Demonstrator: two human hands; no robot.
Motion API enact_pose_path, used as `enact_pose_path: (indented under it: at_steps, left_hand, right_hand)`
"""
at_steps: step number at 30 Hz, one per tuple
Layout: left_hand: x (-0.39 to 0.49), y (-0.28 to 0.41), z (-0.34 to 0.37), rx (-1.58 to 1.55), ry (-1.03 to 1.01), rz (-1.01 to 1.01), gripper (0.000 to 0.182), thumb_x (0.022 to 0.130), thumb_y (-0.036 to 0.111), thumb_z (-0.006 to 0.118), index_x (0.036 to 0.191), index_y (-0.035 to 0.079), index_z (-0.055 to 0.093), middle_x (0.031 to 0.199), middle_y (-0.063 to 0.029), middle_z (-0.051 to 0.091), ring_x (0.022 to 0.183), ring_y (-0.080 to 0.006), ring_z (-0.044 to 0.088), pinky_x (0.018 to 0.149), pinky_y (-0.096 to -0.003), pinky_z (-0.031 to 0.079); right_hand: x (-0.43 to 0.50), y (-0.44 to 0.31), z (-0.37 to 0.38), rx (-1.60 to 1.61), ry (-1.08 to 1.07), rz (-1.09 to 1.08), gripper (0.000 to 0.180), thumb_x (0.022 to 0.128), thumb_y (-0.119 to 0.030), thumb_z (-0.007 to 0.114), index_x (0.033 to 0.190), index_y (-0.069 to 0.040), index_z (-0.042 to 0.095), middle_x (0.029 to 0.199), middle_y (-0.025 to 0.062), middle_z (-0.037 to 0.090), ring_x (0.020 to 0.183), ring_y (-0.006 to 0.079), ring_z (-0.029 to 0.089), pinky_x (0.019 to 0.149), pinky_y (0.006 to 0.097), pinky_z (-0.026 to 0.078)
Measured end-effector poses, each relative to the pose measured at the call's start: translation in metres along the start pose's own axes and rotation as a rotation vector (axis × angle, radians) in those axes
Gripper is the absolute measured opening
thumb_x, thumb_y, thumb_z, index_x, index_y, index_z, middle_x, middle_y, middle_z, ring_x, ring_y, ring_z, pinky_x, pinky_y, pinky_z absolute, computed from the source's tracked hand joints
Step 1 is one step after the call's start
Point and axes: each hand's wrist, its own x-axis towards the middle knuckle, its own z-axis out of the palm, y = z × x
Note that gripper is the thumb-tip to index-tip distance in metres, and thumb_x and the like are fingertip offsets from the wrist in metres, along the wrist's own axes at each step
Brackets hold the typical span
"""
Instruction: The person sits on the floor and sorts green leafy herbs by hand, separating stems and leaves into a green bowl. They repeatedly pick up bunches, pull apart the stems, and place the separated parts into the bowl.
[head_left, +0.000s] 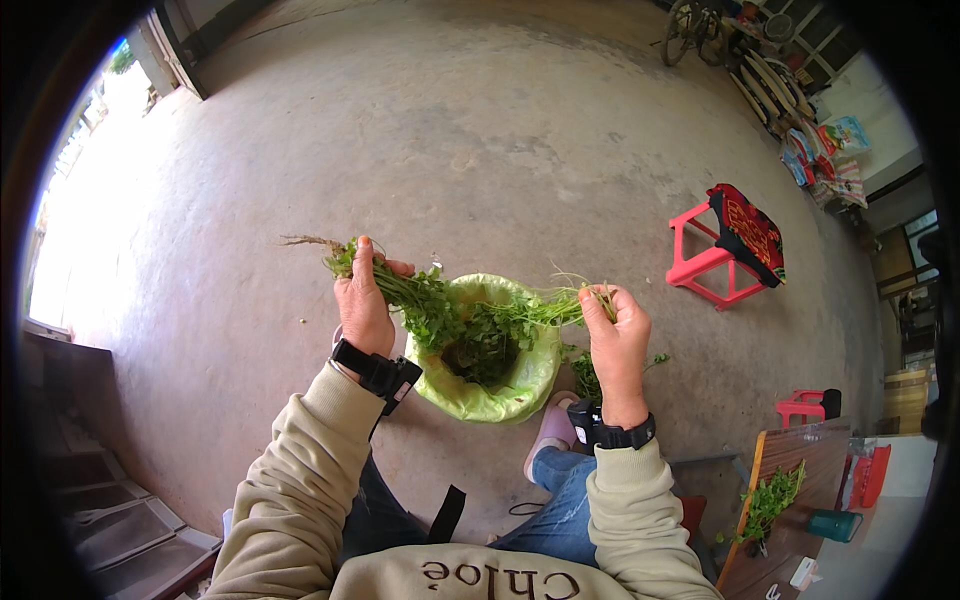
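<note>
My left hand (366, 306) is closed around a bunch of leafy green herbs (424, 300), its brown roots sticking out to the left past my thumb. Thin pale stems (562, 307) are pinched in my right hand (619, 319), their leaves reaching left toward the bunch. Both lots of leaves meet over a bin lined with a yellow-green plastic bag (487, 405), which stands on the floor in front of me. Dark greens show inside it. More loose greens (586, 377) lie on the floor, partly hidden behind my right hand.
A red plastic stool (701, 268) with a patterned cover stands at right. At lower right, a wooden table (814, 472) holds more greens (772, 499) and a green mug (834, 525). A bicycle (679, 34) and bags (821, 161) are at upper right; my slippered foot (556, 424) is beside the bin.
</note>
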Motion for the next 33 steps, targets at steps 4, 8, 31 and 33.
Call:
enact_pose_path:
  at_steps: [4,8,31,33]
  left_hand:
    - [-0.001,0.004,0.001,-0.011,-0.008,-0.003,0.027,0.091,0.030,0.063,0.078,0.007,0.054,0.059,-0.0018,0.051,0.053,-0.0148,0.050,0.058,-0.0315,0.048]
    - [-0.001,0.012,0.000,0.111,-0.044,0.082,0.020,0.087,0.021,0.069,0.078,0.007,0.056,0.058,0.0019,0.049,0.049,-0.0099,0.044,0.052,-0.0273,0.041]
    - [0.019,0.023,-0.025,0.136,0.074,-0.053,0.020,0.086,0.013,0.065,0.072,0.011,0.051,0.058,0.0056,0.040,0.046,-0.0058,0.031,0.045,-0.0252,0.026]
    - [0.024,0.021,-0.030,0.083,0.096,-0.080,0.017,0.086,0.013,0.065,0.074,0.009,0.053,0.059,0.0047,0.042,0.046,-0.0068,0.032,0.045,-0.0258,0.027]
  right_hand:
    - [0.002,0.001,-0.006,-0.001,0.000,0.032,0.014,0.089,-0.011,0.066,0.091,0.003,0.063,0.077,-0.0033,0.060,0.068,0.0027,0.049,0.060,0.0193,0.040]
    - [0.008,0.001,-0.011,-0.020,0.072,-0.005,0.016,0.088,-0.012,0.067,0.089,0.003,0.063,0.074,-0.0029,0.060,0.064,0.0031,0.047,0.057,0.0209,0.041]
    - [0.032,0.053,-0.062,-0.212,0.223,0.156,0.022,0.085,-0.018,0.069,0.084,0.003,0.065,0.067,-0.0020,0.059,0.060,0.0055,0.046,0.053,0.0264,0.038]
    - [0.033,0.063,-0.065,-0.130,0.196,0.254,0.022,0.085,-0.019,0.070,0.084,0.003,0.066,0.067,-0.0033,0.057,0.060,0.0051,0.044,0.052,0.0263,0.036]
